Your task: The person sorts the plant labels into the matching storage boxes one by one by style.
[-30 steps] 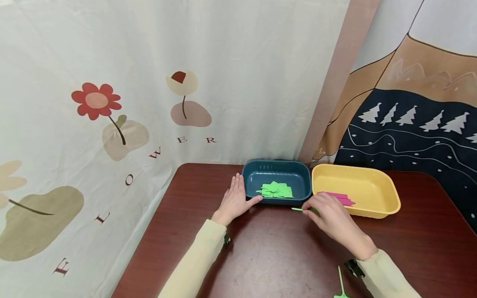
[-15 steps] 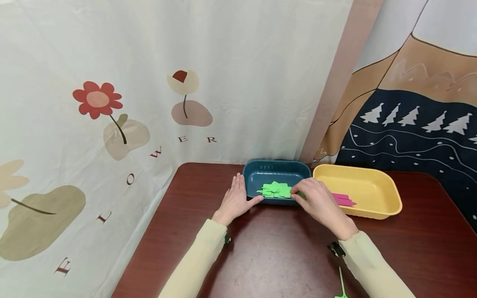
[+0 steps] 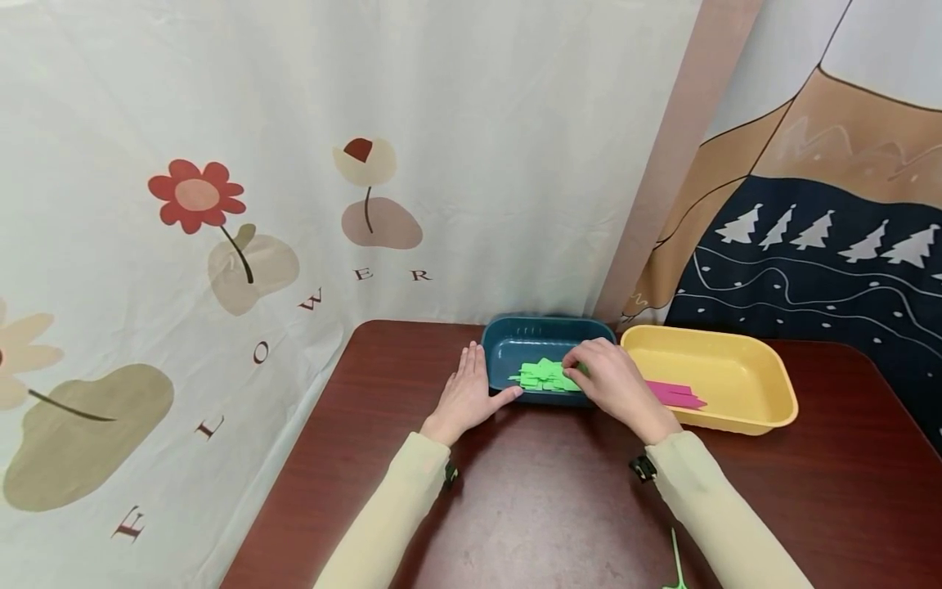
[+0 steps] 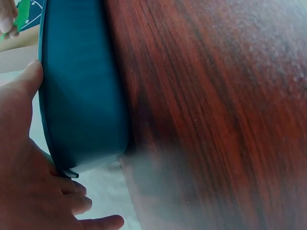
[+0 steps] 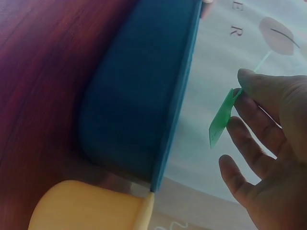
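My left hand [image 3: 467, 397] rests at the left end of the dark blue bin [image 3: 495, 327], its fingers straight along the outside and the thumb at the front rim. In the left wrist view the thumb [image 4: 31, 76] touches the rim. Over the bin's right side, my right hand [image 3: 607, 380] pinches a green plastic tag [image 5: 221, 120] with a thin stem, seen in the right wrist view between thumb and index finger. A pile of similar green tags [image 3: 540, 375] lies in the bin beside those fingertips.
Right of the blue bin stands a yellow bin [image 3: 783, 393] with several pink pointed strips [image 3: 673, 394] at its left. Another green tag with a thin stem [image 3: 677, 560] lies near the table's [image 3: 515, 507] front. Curtains hang behind.
With the green tag pinched, my right hand has moved left and up from in front of the bins to over the blue bin. The left hand keeps its place.
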Tool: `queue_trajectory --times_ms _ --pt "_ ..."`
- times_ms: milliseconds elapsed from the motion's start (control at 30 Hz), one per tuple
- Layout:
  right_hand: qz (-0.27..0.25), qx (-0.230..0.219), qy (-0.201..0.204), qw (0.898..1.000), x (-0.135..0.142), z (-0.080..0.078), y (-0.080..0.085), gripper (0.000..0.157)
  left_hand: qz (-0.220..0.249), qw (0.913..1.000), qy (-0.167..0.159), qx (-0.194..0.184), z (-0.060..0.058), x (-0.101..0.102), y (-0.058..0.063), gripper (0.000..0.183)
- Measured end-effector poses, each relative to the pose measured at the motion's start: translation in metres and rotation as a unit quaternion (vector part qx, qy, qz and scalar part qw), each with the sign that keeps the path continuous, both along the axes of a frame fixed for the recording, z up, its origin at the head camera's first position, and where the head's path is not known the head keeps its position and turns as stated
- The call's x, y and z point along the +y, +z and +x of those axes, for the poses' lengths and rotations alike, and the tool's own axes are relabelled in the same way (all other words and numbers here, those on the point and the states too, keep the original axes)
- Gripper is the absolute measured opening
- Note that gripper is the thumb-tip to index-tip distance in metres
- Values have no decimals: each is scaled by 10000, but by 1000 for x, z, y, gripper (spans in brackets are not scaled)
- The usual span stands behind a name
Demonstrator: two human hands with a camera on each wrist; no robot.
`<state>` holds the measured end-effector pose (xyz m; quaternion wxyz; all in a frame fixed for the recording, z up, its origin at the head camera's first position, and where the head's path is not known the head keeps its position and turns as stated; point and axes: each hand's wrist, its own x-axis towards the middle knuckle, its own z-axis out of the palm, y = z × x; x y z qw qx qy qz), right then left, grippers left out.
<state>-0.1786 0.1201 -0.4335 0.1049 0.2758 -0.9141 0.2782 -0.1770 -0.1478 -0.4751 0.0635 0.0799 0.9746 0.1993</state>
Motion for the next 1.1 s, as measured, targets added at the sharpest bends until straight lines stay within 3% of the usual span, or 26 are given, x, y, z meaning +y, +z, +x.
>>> queue_trajectory --times_ms 400,767,1100 --pt "159 -614 -122 9979 -12 -31 -16 11 28 10000 -9 11 -1 -1 0 114" --pt "531 -1445 -366 9874 -22 -42 -32 12 -88 10000 5 -24 0 0 0 115" --pt "797 -1359 -412 9866 -23 -41 -26 20 -63 10000 -5 0 0 -1 0 115"
